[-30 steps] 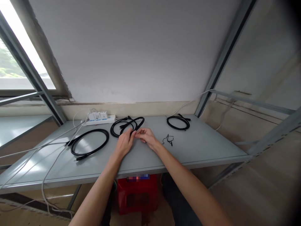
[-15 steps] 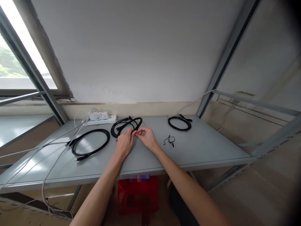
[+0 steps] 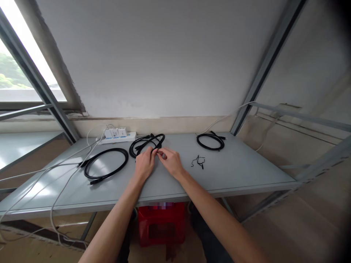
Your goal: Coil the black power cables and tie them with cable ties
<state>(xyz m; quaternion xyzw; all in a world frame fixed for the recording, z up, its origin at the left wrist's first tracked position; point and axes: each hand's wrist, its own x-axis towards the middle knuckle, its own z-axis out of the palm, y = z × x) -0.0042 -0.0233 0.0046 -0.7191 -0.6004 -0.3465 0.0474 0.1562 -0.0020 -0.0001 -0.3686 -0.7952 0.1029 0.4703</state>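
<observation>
My left hand [image 3: 144, 163] and my right hand [image 3: 171, 160] meet at the middle of the grey table [image 3: 236, 171], fingers pinched together on the near edge of a coiled black cable [image 3: 142, 143]. What exactly sits between the fingertips is too small to name beyond the cable. A larger black cable coil [image 3: 105, 164] lies to the left of my left hand. Another small black coil [image 3: 210, 141] lies at the back right. A few thin black ties [image 3: 197, 161] lie just right of my right hand.
A white power strip [image 3: 116, 136] with plugs sits at the back left, white cords [image 3: 55, 171] trailing off the table's left side. Metal frame posts [image 3: 263, 62] rise at both back corners. A red stool [image 3: 160, 224] stands under the table.
Both hands have stayed at the coil's near edge, shifting slightly closer together; my fingers work at the same spot. The coils have not moved.
</observation>
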